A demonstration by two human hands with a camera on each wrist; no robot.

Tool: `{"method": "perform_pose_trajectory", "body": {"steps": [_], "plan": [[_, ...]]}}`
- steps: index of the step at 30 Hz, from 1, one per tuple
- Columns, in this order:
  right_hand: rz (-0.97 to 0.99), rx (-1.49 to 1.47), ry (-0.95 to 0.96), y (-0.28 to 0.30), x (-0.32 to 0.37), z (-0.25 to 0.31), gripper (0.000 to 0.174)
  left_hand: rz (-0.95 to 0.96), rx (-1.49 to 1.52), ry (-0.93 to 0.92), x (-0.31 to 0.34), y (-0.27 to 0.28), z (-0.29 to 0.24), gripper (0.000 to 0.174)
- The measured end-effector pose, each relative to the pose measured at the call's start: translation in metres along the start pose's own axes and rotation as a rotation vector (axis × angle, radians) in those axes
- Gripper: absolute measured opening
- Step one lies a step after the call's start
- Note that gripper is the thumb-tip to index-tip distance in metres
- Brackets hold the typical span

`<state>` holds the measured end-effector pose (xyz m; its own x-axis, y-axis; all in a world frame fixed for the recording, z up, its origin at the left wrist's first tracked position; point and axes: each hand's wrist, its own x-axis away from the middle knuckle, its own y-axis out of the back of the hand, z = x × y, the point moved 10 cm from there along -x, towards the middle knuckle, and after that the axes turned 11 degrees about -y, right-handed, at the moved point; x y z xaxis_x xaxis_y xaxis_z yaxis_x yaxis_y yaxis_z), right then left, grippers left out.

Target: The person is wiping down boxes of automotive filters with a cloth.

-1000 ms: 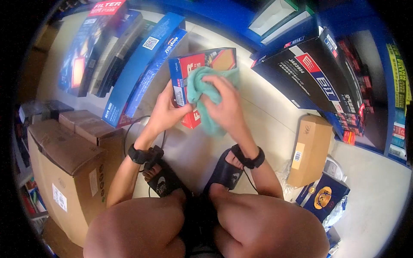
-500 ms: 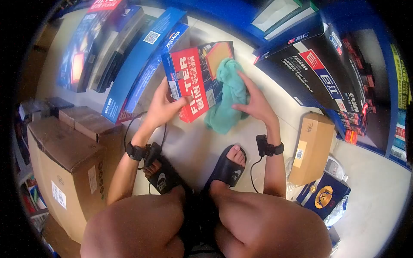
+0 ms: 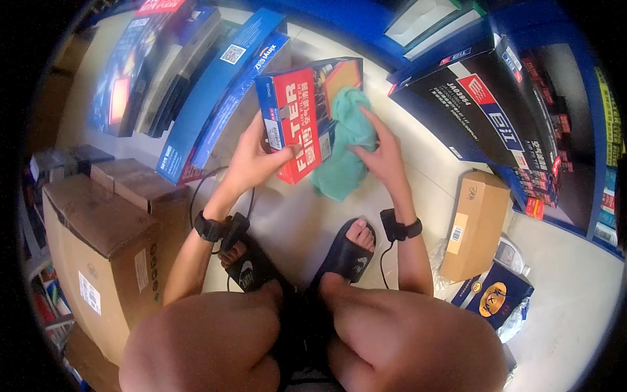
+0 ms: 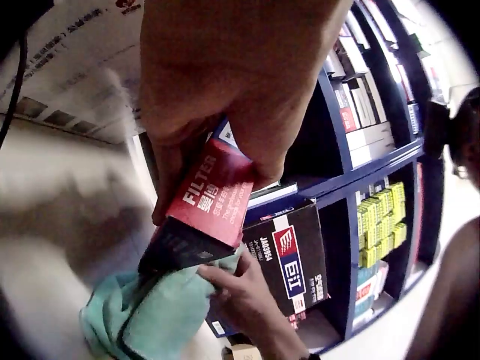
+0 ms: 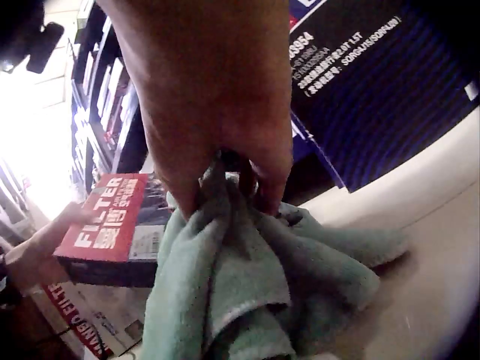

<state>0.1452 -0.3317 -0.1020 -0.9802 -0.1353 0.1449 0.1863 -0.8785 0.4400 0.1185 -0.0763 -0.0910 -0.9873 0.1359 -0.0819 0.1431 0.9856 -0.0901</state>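
My left hand (image 3: 251,160) grips a red and blue filter box (image 3: 304,111) by its near end, holding it tilted above the floor. The same box (image 4: 214,202) shows red under my fingers in the left wrist view, and again (image 5: 112,221) in the right wrist view. My right hand (image 3: 382,157) holds a green cloth (image 3: 346,147) against the right side of the box. In the right wrist view the fingers pinch the bunched cloth (image 5: 247,292), which hangs down to the floor.
Flat blue boxes (image 3: 215,91) lean at the left. A big black box (image 3: 483,111) lies at the right by blue shelving. Brown cartons (image 3: 104,228) stand at my left, one brown carton (image 3: 473,222) at my right. My sandalled feet (image 3: 343,251) are below the hands.
The right hand with the cloth moved from the box's front face to its right side. The left hand turned the box so the red face shows, then lifted it slightly.
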Motion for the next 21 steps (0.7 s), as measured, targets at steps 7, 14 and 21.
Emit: {"method": "perform_pose_trajectory", "body": {"steps": [7,14,21], "plan": [[-0.026,-0.003,0.196,-0.036,0.035,0.098,0.074,0.047,-0.152,-0.070,-0.005,0.001,-0.003,0.074],[-0.270,0.081,0.185,-0.003,-0.004,0.037,0.067,0.067,-0.061,-0.004,0.009,-0.001,0.002,0.080],[-0.263,-0.016,0.119,0.037,-0.010,0.034,0.065,-0.002,-0.392,-0.211,0.009,0.016,-0.015,0.077]]}}
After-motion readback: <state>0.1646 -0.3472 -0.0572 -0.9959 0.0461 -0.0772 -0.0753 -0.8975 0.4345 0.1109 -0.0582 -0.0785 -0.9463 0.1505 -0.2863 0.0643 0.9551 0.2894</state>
